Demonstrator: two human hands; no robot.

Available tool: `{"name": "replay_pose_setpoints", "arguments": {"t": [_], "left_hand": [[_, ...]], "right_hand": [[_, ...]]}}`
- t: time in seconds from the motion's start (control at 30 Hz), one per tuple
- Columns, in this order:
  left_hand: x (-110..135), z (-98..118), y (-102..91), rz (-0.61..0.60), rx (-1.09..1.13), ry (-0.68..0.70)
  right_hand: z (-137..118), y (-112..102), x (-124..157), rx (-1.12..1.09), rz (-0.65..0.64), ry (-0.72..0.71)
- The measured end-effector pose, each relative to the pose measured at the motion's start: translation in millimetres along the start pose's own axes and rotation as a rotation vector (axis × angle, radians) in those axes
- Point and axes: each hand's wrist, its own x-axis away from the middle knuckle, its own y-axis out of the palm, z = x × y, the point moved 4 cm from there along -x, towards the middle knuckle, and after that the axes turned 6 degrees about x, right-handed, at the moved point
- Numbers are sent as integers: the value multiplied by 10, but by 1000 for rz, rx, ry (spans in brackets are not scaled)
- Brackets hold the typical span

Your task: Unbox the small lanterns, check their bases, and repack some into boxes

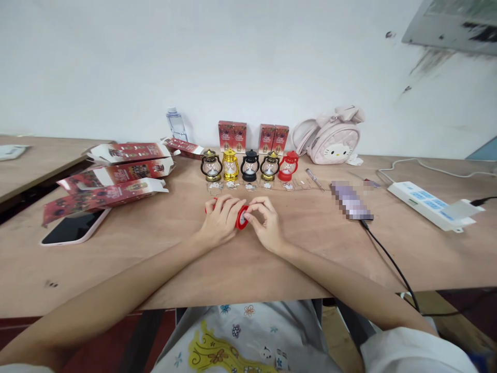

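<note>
My left hand [221,220] is wrapped round a small red lantern [241,217] tipped on its side, its round base facing right. The fingers hide most of its body; a bit of red shows past them at the left. My right hand [266,223] is closed at that base, thumb and fingertips pinching at its pale underside. Whether a small part sits between those fingertips I cannot tell. Beyond my hands several small lanterns stand upright in a row: bronze, a gold lantern [230,166], a black lantern [250,166], and a red upright lantern [288,166] at the right end.
Thin wire pieces [250,187] lie before the row. Red boxes [233,137] stand behind it; opened cartons [128,171] and a phone [73,228] are left. Rightward are a pen [314,178], pink bag [336,142], blurred phone [351,201] with cable, and power strip [427,203].
</note>
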Motion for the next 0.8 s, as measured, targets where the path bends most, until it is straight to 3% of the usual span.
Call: {"name": "replay_pose_setpoints", "arguments": {"t": [0.8], "left_hand": [[-4, -30, 3, 6, 45, -17]], "right_hand": [[-32, 18, -8, 148, -54, -64]]}}
